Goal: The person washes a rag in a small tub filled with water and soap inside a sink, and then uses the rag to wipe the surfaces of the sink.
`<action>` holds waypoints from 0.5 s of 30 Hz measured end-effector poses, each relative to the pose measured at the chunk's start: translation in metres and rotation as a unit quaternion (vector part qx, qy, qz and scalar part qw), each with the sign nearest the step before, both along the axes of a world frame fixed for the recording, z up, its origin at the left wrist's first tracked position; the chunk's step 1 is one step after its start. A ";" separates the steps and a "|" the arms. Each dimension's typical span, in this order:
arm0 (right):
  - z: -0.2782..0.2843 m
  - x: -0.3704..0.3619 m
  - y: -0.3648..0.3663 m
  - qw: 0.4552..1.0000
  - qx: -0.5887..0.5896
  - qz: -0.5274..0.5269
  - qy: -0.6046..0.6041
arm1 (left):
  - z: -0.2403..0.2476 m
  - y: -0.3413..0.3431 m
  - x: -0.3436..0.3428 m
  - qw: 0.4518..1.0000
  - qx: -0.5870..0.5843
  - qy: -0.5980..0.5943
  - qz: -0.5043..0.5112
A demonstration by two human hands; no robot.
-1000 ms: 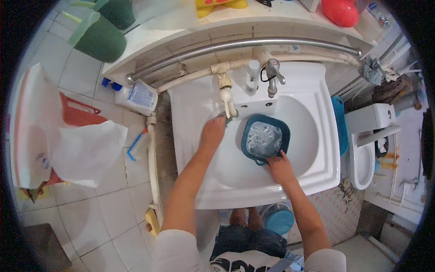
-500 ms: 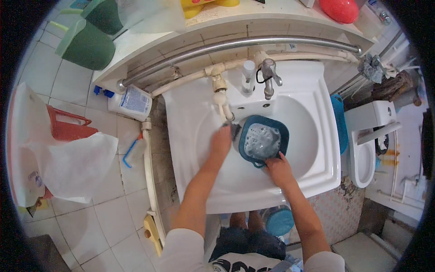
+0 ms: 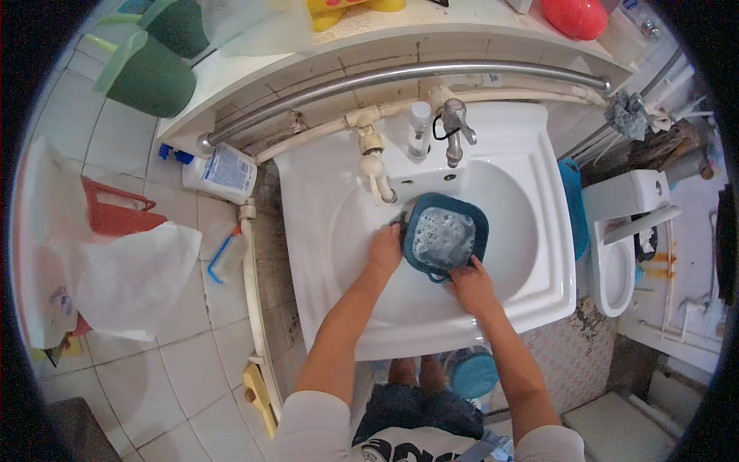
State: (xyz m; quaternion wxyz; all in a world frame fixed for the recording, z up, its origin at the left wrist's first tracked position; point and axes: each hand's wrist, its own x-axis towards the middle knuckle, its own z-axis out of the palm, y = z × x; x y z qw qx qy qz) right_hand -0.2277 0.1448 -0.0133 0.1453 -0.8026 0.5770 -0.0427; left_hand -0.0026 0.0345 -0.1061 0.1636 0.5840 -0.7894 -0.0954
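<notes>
Two green plastic jugs with handles, one in front (image 3: 150,81) and one behind (image 3: 173,35), sit at your far upper left, by the end of a white shelf (image 3: 369,42). Below them you have a red plastic piece with a handle (image 3: 127,215) and a crumpled white sheet (image 3: 138,277) in front of the tiles. Next come a white bottle with a blue cap (image 3: 219,173), and beneath it a thin blue-handled tool (image 3: 221,260).

Further right is the white sink (image 3: 315,231), with a cream-coloured pipe tap (image 3: 374,173) at its back left. Your left grip (image 3: 387,248) is down inside the bowl, beside the teal tub, fingers bent around or against a dark grey scrap (image 3: 399,220); you cannot tell how tightly they close.

That squarish teal tub (image 3: 453,202) rests in the middle of the sink, filled with foamy water (image 3: 444,236). Your right grip (image 3: 473,289) is closed on its near right corner, thumb up at the rim. Behind the tub stands a metal tap (image 3: 454,135).

To the right of the sink you see a blue basin (image 3: 571,212), then a white toilet (image 3: 616,269).
</notes>
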 end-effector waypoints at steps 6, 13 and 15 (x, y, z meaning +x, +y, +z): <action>0.001 -0.008 0.005 1.000 -0.019 -0.011 0.005 | 0.055 -0.048 0.047 0.957 -0.203 -0.125 -0.164; 0.000 0.002 0.002 1.000 0.022 0.018 -0.001 | 0.021 -0.004 0.030 0.979 -0.079 -0.172 -0.071; 0.001 -0.004 0.002 0.999 0.041 0.013 0.012 | 0.041 -0.039 0.044 0.981 -0.041 -0.166 -0.093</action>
